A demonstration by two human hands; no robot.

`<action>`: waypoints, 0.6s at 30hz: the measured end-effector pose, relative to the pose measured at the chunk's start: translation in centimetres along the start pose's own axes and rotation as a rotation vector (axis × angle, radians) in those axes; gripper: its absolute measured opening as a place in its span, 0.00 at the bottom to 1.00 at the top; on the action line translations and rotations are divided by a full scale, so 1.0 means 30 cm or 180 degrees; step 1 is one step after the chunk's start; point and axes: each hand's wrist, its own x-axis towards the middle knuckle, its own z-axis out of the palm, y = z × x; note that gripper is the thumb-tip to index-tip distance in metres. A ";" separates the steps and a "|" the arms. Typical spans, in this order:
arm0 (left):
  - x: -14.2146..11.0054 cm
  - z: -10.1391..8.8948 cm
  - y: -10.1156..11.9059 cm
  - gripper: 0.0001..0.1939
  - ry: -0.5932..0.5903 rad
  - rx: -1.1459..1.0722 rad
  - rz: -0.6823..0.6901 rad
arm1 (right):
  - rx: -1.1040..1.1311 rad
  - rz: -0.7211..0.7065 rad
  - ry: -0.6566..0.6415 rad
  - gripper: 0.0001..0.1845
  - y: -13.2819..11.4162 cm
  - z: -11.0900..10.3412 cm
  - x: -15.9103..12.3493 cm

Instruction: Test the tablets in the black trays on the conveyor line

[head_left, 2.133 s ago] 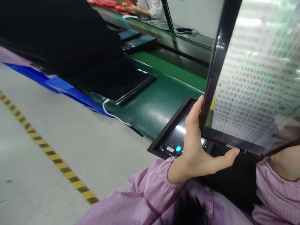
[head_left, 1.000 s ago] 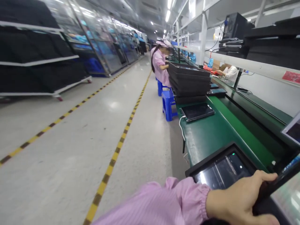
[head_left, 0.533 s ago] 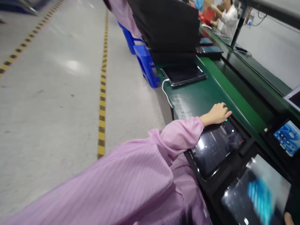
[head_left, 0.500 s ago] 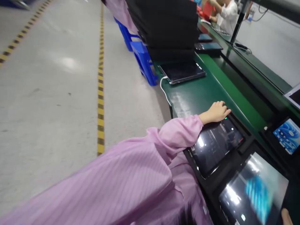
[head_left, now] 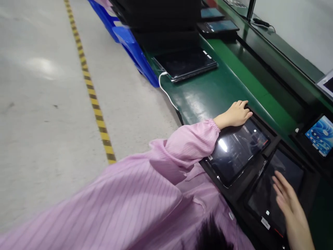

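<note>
Writing: no brand or wording can be read. The near tablet [head_left: 273, 187] has a small white sticker at its lower edge and the left tablet [head_left: 238, 149] one at its lower left corner; the print on both is too small to make out. A lit tablet [head_left: 319, 134] at the far right shows a blue screen with tiny icons, unreadable.
Left tablet: lies in a black holder [head_left: 256, 170] on the green surface [head_left: 208, 93], screen up, dark with glare, directly under and beside the left hand [head_left: 235, 114].
Near tablet: lies in the same holder just right of the left tablet, screen dark, under the fingers of the right hand [head_left: 288, 201].
Left hand: curled over the upper left corner of the left tablet, fingers bent together and touching its edge, not holding anything lifted; the pink sleeve [head_left: 182, 146] crosses the lower left corner of the screen.
Right hand: flat and open, fingers spread lightly and laid on the dark screen of the near tablet, grasping nothing.
Farther along the surface: a dark flat tablet [head_left: 186, 64] with a white cable [head_left: 166, 92] hanging off its corner, well apart from both hands; behind it a stack of black trays [head_left: 158, 21] and two more tablets [head_left: 217, 26].
Floor side: blue stools [head_left: 135, 52] against the surface and a yellow-black stripe [head_left: 91, 90] on the grey floor.
</note>
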 end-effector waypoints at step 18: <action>-0.148 -0.258 0.144 0.28 0.0111 -0.1667 -0.0439 | 0.1771 -0.0041 0.0443 0.44 -0.076 0.450 0.159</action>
